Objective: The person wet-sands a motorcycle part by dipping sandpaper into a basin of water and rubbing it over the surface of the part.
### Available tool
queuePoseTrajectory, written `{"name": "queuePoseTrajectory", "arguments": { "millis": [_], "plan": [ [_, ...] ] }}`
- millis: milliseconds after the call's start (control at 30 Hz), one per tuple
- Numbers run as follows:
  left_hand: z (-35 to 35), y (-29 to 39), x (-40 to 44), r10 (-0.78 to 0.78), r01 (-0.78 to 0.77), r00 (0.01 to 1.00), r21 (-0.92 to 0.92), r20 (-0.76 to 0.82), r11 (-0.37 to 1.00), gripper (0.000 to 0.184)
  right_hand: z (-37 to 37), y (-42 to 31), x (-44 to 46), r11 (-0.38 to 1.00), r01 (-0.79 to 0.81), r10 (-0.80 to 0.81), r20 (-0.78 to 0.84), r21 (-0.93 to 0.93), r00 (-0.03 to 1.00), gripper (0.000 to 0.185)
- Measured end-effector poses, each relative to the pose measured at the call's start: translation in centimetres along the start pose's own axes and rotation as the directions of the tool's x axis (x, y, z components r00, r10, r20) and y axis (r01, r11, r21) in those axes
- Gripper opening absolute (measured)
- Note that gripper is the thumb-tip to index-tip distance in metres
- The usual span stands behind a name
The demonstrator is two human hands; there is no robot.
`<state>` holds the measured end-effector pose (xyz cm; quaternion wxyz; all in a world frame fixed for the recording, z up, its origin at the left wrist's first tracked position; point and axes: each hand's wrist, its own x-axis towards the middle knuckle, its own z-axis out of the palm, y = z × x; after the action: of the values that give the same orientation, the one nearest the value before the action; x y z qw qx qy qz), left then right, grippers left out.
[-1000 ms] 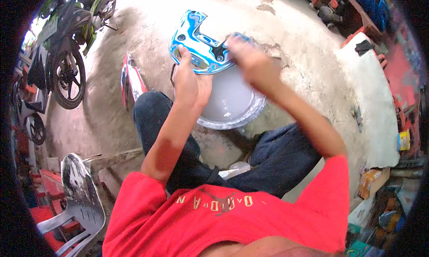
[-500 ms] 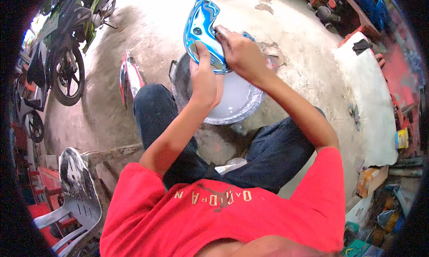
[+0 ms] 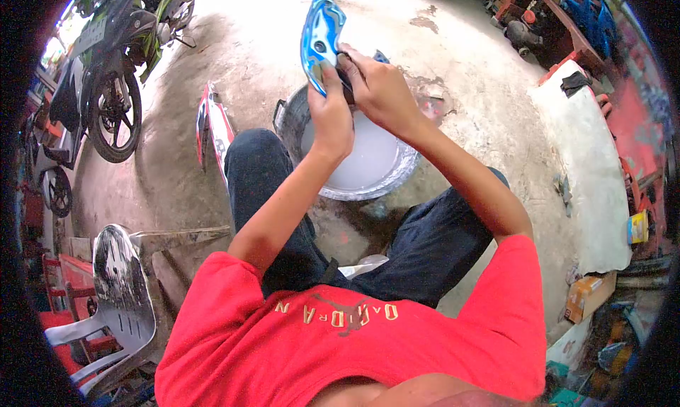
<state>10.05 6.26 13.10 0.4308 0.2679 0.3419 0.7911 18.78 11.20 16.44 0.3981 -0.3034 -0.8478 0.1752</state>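
A glossy blue-and-white curved panel [image 3: 327, 30] with a round dark hole is held up beyond the basin, and looks like a motorcycle body panel. My left hand [image 3: 330, 120] grips its lower end, thumb on the patterned face. Curled fingers of my right hand [image 3: 386, 92] press against the panel's right edge. Something dark shows under those fingers; whether it is a pad or the panel's underside I cannot tell. Below both hands is a dark basin [image 3: 289, 127] of cloudy whitish water, partly covered by my forearms. A small blue piece shows behind my right hand.
A red-and-white panel [image 3: 216, 127] stands on the concrete floor, left of my knee. Motorcycles [image 3: 113, 116] are parked at the far left, with a worn plastic chair [image 3: 124, 286] nearer. Along the right are a pale slab [image 3: 588, 173], a cardboard box [image 3: 589, 295] and clutter.
The blue-and-white panel has turned more edge-on and shows a narrower face. My left hand has shifted slightly up and right, and my right hand remains at the panel's edge.
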Motion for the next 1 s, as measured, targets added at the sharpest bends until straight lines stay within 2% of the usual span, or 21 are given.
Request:
{"name": "queuePoseTrajectory", "arguments": {
  "millis": [67,167,233,267,333,400,433,500,567,667,767,800,867,967,1000],
  "plan": [
    [-0.5,-0.9,0.7,0.041,-0.041,0.999,0.007,0.036,0.999,0.039,1.0,0.7,-0.1,0.991,0.136,-0.134,-0.116,0.003,0.984,0.035],
    [0.0,-1.2,0.4,0.030,-0.028,0.999,-0.049,0.029,0.998,0.039,-0.3,0.5,0.5,0.997,-0.080,0.080,-0.012,0.019,0.997,0.033],
    [0.7,-0.6,0.1,0.043,-0.040,0.998,-0.043,0.052,0.998,0.040,0.0,0.6,0.2,0.999,-0.041,0.041,-0.034,0.002,0.999,0.030],
    [0.2,-1.7,0.8,0.118,-0.116,0.991,-0.029,0.066,0.993,0.038,0.4,1.2,0.5,1.000,-0.023,0.024,-0.048,0.009,0.999,0.029],
    [0.5,-0.9,0.8,0.019,-0.016,0.998,-0.058,0.055,0.998,0.038,0.0,0.8,0.7,0.999,-0.050,0.051,-0.066,0.007,0.997,0.028],
    [0.7,-0.2,1.1,-0.062,0.063,0.998,-0.060,0.030,0.996,0.039,-0.8,1.6,0.9,0.997,-0.003,-0.002,-0.058,-0.082,0.998,0.031],
    [0.7,0.0,1.2,-0.043,0.048,0.998,-0.109,0.046,0.993,0.040,-1.3,1.9,1.0,0.992,0.020,-0.027,-0.050,-0.125,0.998,0.033],
    [0.7,0.4,1.7,-0.001,0.017,0.997,-0.204,0.081,0.979,0.041,-2.4,2.5,1.3,0.976,-0.038,0.008,-0.140,-0.213,0.990,0.032],
    [0.0,1.1,1.0,-0.014,0.034,0.997,-0.259,0.079,0.965,0.045,-3.8,2.9,1.3,0.989,-0.061,0.035,-0.190,-0.131,0.981,0.025],
    [-1.2,1.4,-0.5,-0.055,0.071,0.997,-0.313,0.058,0.947,0.047,-4.2,2.2,-0.1,0.996,-0.070,0.066,-0.072,-0.056,0.995,0.023],
    [-1.9,1.6,-1.4,-0.055,0.066,0.998,-0.336,0.042,0.940,0.046,-0.9,2.8,-2.9,0.901,0.321,-0.330,0.019,-0.291,0.944,0.033],
    [-2.5,1.3,-1.7,-0.059,0.072,0.997,-0.364,0.049,0.929,0.045,-0.8,1.7,-3.8,0.870,0.371,-0.359,0.098,-0.325,0.928,0.040],
    [-3.4,1.1,-2.6,-0.082,0.096,0.995,-0.446,0.050,0.890,0.041,-0.4,0.9,-4.7,0.849,0.419,-0.398,0.132,-0.321,0.908,0.041],
    [-4.0,0.6,-3.5,-0.086,0.041,0.993,-0.464,-0.076,0.885,0.038,-0.9,3.0,-4.9,0.841,0.448,-0.411,0.181,-0.304,0.894,0.042],
    [-4.4,0.2,-3.5,-0.118,0.051,0.987,-0.488,-0.108,0.871,0.036,-0.8,4.2,-4.5,0.848,0.389,-0.358,0.152,-0.361,0.921,0.041]
  ]
}}
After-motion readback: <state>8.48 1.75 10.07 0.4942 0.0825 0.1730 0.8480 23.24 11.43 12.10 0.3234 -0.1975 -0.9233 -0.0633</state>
